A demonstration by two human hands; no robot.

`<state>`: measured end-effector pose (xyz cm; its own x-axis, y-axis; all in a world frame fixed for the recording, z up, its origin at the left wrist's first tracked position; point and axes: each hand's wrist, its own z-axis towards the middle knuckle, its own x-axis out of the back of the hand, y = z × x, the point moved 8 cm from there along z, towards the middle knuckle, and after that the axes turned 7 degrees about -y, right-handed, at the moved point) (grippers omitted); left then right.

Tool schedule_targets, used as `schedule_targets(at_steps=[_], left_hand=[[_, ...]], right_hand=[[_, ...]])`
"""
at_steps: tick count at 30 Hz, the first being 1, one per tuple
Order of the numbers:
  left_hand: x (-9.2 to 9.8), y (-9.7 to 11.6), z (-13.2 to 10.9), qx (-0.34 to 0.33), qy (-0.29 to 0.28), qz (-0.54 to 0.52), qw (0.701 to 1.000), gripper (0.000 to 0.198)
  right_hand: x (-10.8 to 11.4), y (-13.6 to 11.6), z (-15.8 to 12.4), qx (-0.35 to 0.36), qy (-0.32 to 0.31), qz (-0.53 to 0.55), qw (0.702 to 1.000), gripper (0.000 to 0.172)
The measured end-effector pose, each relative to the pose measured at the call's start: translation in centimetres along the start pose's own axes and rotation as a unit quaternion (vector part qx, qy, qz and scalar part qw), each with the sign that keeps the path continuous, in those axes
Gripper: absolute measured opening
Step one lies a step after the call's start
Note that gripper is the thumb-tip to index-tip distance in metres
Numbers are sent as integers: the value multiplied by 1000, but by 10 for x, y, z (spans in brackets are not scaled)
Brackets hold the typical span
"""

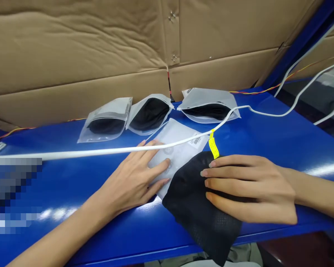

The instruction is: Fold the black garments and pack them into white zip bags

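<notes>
My left hand (140, 172) lies on a frosted white zip bag (183, 135), its fingers apart and resting on the plastic. A barcode label sits near the bag's right corner. My right hand (250, 187) has its long fingers across the front of a folded black cloth (195, 200); its thumb is hidden. The cloth overlaps the bag's lower right part and hangs past the front edge of the table. Just above the cloth, a yellow tag (213, 147) is wrapped on a white cable.
Three frosted bags with black fabric inside, a left one (104, 120), a middle one (150, 113) and a right one (210, 105), stand along the cardboard wall (100, 48). The white cable (100, 151) crosses above the blue table (281, 141). Twisted red-yellow wires (250, 92) run behind.
</notes>
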<state>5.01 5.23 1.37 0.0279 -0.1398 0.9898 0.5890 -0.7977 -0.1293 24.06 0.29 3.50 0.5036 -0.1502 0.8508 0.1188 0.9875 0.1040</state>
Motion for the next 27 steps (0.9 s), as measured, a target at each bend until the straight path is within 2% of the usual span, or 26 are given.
schedule_targets(at_steps=[3, 6, 10, 13, 16, 18, 19, 20, 22, 24, 27], left_hand=[[-13, -6, -4, 53, -54, 13, 997, 57], [-14, 4, -12, 108, -86, 105, 985, 61], [0, 16, -20, 169, -72, 219, 958, 54], [7, 11, -19, 199, -55, 227, 952, 51], [9, 2, -12, 152, -29, 129, 979, 46], [9, -2, -7, 68, -19, 39, 997, 40], [8, -7, -6, 41, -30, 14, 999, 37], [11, -6, -5, -26, -25, -47, 998, 34], [8, -13, -7, -82, -74, -130, 985, 35], [2, -23, -9, -88, -128, -164, 974, 40], [-5, -29, -10, -51, -161, -134, 977, 54]], right_hand=[[1, 0, 1, 0, 2, -8, 1000, 16], [0, 0, 1, 1, 3, -4, 1000, 16], [0, 0, -4, 3, 27, -10, 1000, 19], [-1, 2, -6, -1, 32, -17, 999, 21], [-1, 6, -5, -10, 34, -28, 999, 29], [1, 9, -3, -20, 34, -30, 999, 36], [2, 10, -2, -21, 31, -29, 999, 37], [2, 10, -1, -20, 24, -28, 999, 37], [1, 9, 0, -9, 5, -25, 1000, 35], [1, 9, -2, -6, 2, -21, 1000, 35], [1, 11, -10, -16, 25, -15, 999, 38]])
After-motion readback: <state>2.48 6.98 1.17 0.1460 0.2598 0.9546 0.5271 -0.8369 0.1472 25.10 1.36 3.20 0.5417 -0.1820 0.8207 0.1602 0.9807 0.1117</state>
